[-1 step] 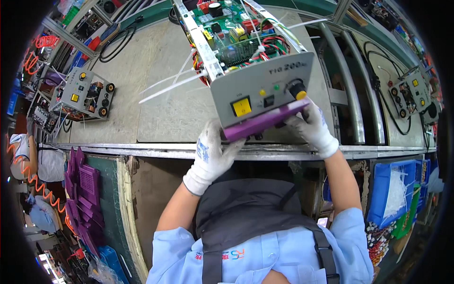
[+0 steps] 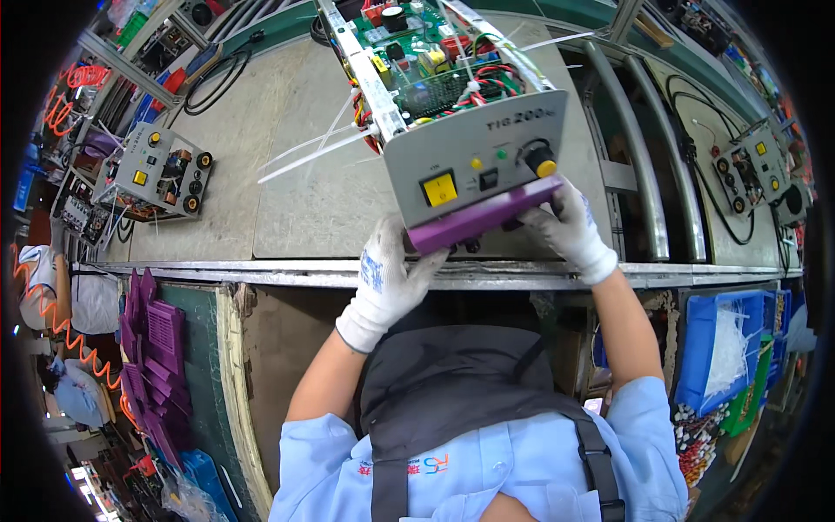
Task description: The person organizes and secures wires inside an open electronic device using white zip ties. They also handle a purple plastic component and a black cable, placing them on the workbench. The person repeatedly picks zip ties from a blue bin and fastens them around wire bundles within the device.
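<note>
Right in front of me an uncovered machine has a grey front panel (image 2: 474,157) with a yellow rocker switch, a black knob with a yellow centre and small lights. A purple plastic front piece (image 2: 483,215) lies along the panel's lower edge, tilted up to the right. My left hand (image 2: 387,265), in a white glove, grips its left end, the thumb underneath and the other fingers partly hidden. At its right end my gloved right hand (image 2: 570,228) is closed around it. Behind the panel show a green circuit board (image 2: 422,39), bundled wires and long white cable ties (image 2: 317,155).
Another open machine (image 2: 156,170) stands on the bench at left, a further one (image 2: 752,170) at far right. Metal rollers (image 2: 639,157) run beside the work surface. Purple parts (image 2: 156,357) are piled lower left; a blue bin (image 2: 722,348) holds white ties. A co-worker's arm (image 2: 61,278) shows at left.
The grey panel and the purple front piece have shifted slightly left and away from me. My right hand has moved a little left with them; both hands keep their grip.
</note>
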The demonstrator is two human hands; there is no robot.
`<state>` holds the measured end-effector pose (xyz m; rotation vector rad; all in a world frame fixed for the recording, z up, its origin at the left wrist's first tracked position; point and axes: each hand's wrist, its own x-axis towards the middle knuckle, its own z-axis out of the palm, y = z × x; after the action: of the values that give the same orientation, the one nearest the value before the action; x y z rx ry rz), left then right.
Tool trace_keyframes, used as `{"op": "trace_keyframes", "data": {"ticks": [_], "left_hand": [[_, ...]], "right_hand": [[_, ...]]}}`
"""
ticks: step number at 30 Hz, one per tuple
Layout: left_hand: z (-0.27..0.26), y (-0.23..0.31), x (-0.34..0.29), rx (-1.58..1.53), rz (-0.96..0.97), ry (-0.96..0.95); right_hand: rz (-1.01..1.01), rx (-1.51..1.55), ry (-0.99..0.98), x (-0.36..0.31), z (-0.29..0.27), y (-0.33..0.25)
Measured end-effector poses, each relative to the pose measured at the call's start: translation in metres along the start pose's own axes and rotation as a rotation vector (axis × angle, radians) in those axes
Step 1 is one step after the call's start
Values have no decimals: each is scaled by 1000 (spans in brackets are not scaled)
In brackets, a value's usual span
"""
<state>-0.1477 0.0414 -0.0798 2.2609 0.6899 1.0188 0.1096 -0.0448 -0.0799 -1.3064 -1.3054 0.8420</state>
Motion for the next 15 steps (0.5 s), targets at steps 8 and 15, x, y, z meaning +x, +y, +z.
{"op": "trace_keyframes", "data": {"ticks": [8,15], "left_hand": [[-1,-2,-2,-21,-123,4],[-25,33,5,114,-135,15]], "right_hand": [[-154,381,232,0,28,0],[-171,444,354,12,38,10]]}}
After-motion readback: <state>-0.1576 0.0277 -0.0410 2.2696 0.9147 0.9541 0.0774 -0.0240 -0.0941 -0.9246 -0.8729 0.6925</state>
